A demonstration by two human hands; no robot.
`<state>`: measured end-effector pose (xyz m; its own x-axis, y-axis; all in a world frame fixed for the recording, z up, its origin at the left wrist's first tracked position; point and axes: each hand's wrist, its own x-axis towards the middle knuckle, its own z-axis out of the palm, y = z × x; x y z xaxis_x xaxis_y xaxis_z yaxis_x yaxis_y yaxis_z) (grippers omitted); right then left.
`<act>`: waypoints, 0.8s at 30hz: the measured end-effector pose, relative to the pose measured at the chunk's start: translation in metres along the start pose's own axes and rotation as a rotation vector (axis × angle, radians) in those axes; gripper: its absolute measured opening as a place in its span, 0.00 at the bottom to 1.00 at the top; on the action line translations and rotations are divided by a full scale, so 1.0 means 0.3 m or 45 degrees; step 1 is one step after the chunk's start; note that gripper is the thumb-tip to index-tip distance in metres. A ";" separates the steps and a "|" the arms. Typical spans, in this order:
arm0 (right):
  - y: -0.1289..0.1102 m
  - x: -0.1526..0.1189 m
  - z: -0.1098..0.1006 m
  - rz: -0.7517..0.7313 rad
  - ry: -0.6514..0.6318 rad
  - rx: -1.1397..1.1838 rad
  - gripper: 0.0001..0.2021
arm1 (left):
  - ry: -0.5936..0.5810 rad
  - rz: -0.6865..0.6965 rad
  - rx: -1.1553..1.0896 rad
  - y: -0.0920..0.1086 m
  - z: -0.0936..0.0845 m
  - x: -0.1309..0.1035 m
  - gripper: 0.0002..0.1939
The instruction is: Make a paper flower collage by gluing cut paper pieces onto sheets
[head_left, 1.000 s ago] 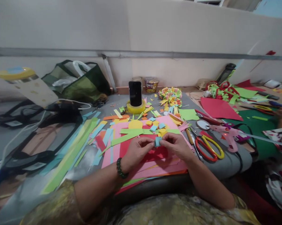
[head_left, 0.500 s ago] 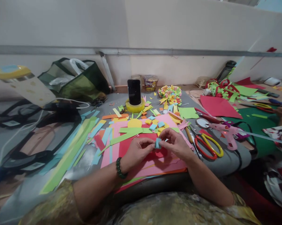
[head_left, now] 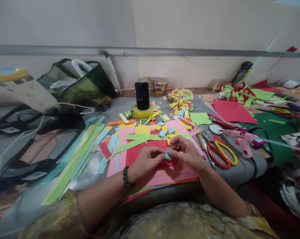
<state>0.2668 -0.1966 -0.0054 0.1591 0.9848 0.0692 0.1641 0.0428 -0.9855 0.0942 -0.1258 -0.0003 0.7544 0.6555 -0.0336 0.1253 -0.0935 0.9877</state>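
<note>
Head view, one: worn on the person's head, above the near edge of the worktop [head_left: 126, 103]; facing forward and down. Hands at close range, lower centre; wall [head_left: 162, 26] farther off, across the top. Shared coverage: none, single view.

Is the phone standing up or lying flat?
Upright: the phone stands on end at the yellow roll, its dark screen facing the camera.

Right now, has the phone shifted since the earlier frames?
No, neither way: against the purple cup, the phone still stands just left, at the yellow roll.
</note>
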 end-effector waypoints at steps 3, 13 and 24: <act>-0.001 0.000 0.001 0.005 -0.002 -0.017 0.12 | -0.014 0.014 0.019 0.005 0.001 -0.001 0.11; -0.006 -0.009 0.014 -0.112 0.010 -0.090 0.11 | -0.108 0.050 0.020 0.001 0.000 -0.004 0.16; 0.020 -0.069 -0.021 -0.565 0.723 -0.109 0.06 | 0.199 0.098 0.405 0.071 -0.095 0.003 0.08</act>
<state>0.2706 -0.2179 -0.0119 0.5372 0.6372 0.5527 0.4028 0.3820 -0.8318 0.0791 -0.1059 0.0250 0.6651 0.7417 0.0873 0.2843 -0.3595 0.8888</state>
